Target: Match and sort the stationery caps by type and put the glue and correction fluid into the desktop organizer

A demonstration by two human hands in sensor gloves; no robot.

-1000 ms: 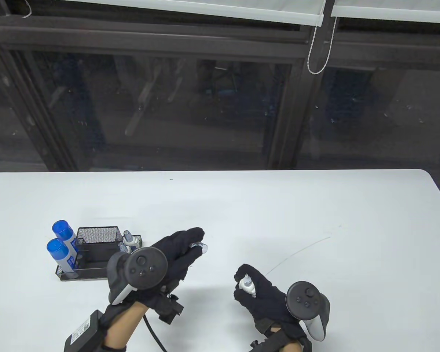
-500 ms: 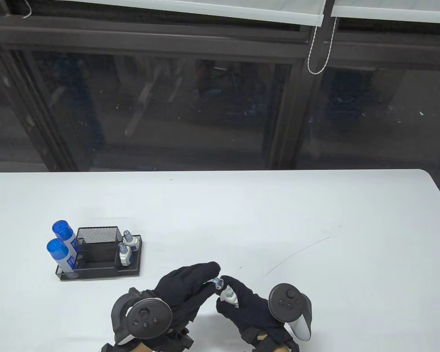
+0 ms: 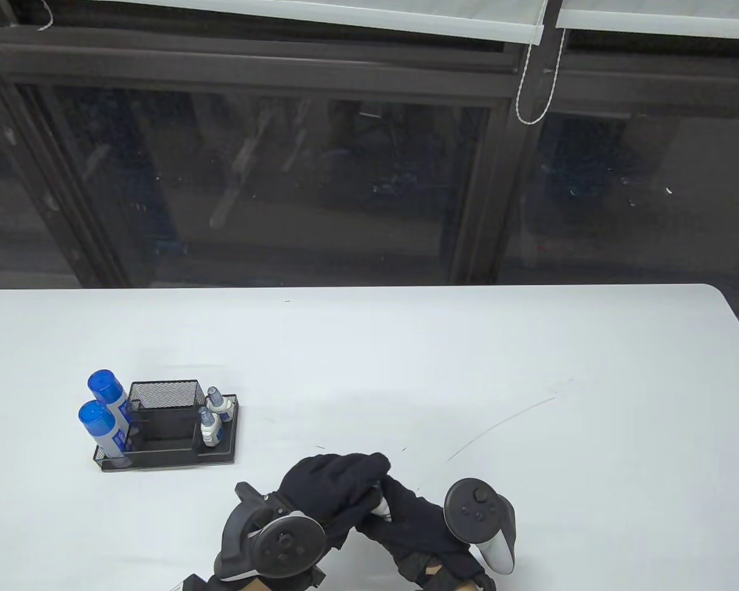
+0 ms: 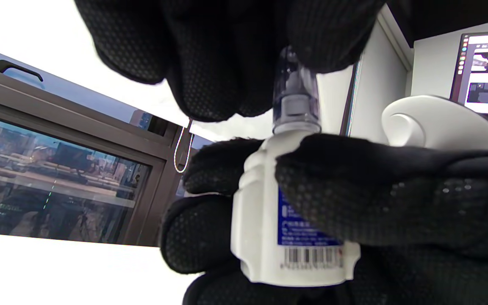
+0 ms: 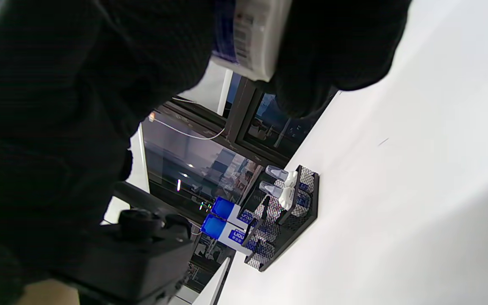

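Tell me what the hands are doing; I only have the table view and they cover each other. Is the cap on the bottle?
Observer: Yes. The left wrist view shows the clear cap sitting over the nozzle of the white correction fluid bottle.
Operator: Who holds what?
Observer: The left hand pinches the cap from above; the right hand wraps the bottle body.
Operator: Organizer contents?
Observer: The right wrist view shows two blue-capped glue sticks and two capped correction bottles in the mesh organizer.
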